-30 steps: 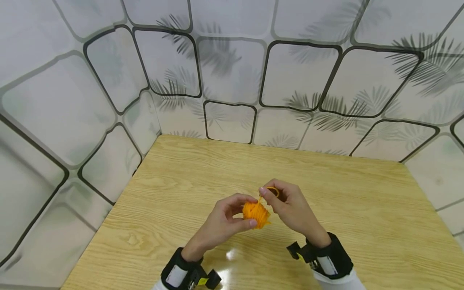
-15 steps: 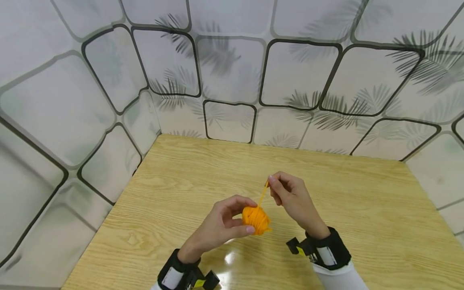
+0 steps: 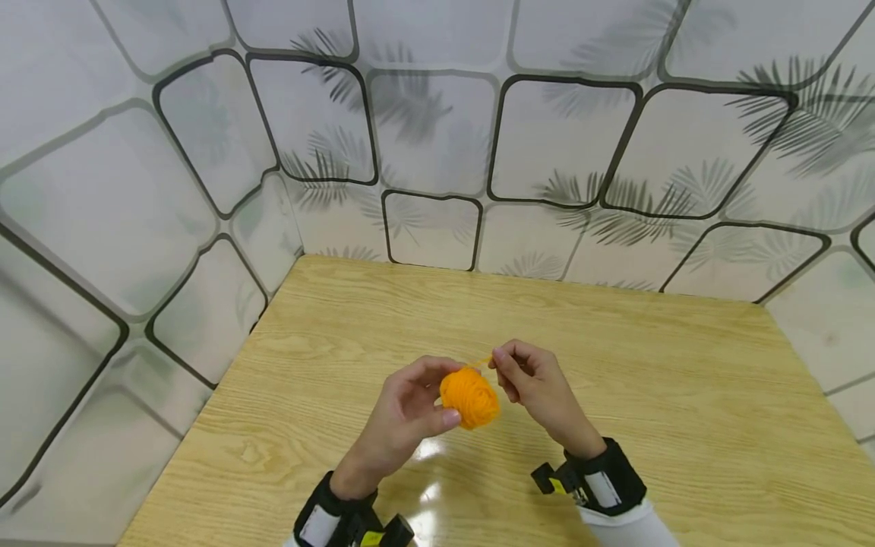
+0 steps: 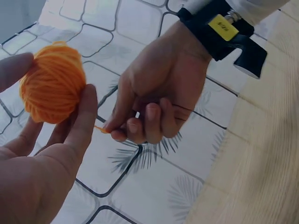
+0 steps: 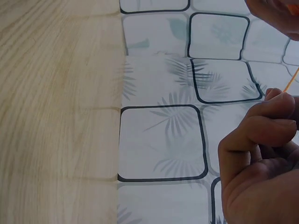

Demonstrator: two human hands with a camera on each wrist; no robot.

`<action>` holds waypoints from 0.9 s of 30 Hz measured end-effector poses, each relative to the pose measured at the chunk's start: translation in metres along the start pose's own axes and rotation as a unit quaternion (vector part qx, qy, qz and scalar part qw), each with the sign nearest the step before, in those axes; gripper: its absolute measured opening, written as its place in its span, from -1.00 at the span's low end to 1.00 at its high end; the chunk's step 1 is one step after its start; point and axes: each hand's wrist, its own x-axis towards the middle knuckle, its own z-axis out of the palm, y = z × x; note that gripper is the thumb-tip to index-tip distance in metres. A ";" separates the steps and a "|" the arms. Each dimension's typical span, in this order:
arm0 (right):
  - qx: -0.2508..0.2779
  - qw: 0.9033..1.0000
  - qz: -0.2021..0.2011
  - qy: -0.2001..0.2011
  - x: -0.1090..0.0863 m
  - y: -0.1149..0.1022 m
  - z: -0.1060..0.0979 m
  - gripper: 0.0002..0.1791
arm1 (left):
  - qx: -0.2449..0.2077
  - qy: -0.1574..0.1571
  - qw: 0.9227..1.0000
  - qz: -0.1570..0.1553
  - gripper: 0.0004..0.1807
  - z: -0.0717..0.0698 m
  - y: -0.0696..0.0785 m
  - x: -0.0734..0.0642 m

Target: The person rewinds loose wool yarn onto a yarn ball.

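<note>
A small ball of orange yarn (image 3: 470, 397) is held between the thumb and fingers of my left hand (image 3: 410, 410), above the table. In the left wrist view the wound strands of the yarn ball (image 4: 53, 84) show plainly, with fingers on both sides of it. My right hand (image 3: 536, 384), just to the right, pinches the loose yarn end (image 3: 481, 361) between thumb and forefinger. That short strand runs from the top of the ball to the fingertips. In the right wrist view the strand (image 5: 290, 81) rises from the right hand (image 5: 261, 144), its other fingers curled.
A wood-grain table (image 3: 328, 327) lies under both hands. Behind it and at the left stand pale walls (image 3: 431, 129) patterned with dark rounded outlines and leaves. Each wrist wears a black strap with a small camera (image 3: 554, 479).
My right hand first drew the strand up and away from the ball, then came lower and slightly left. The left hand has turned the yarn ball and shifted it a little left.
</note>
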 end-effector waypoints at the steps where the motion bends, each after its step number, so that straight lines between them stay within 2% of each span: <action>1: 0.001 1.000 0.001 -0.009 -0.001 0.001 0.002 -0.70 | -0.003 0.013 1.000 0.004 -0.58 0.000 0.001 0.000; 5: 0.004 0.999 0.005 -0.039 -0.007 0.004 0.009 -0.69 | -0.030 0.073 0.997 -0.003 -0.60 0.001 0.004 0.003; 10: -0.007 0.998 0.000 -0.068 -0.013 0.002 0.018 -0.70 | -0.043 0.134 0.990 -0.014 -0.61 0.000 0.006 0.006; 18: -0.030 0.994 -0.026 -0.097 -0.024 -0.003 0.029 -0.71 | -0.041 0.228 0.972 -0.034 -0.61 0.002 0.006 0.013; 23: -0.039 0.994 -0.031 -0.098 -0.032 -0.010 0.032 -0.72 | -0.007 0.266 0.964 -0.016 -0.61 0.003 0.004 0.016; 27: -0.051 0.994 -0.047 -0.086 -0.034 -0.013 0.034 -0.75 | 0.017 0.275 0.961 -0.010 -0.61 0.004 0.001 0.016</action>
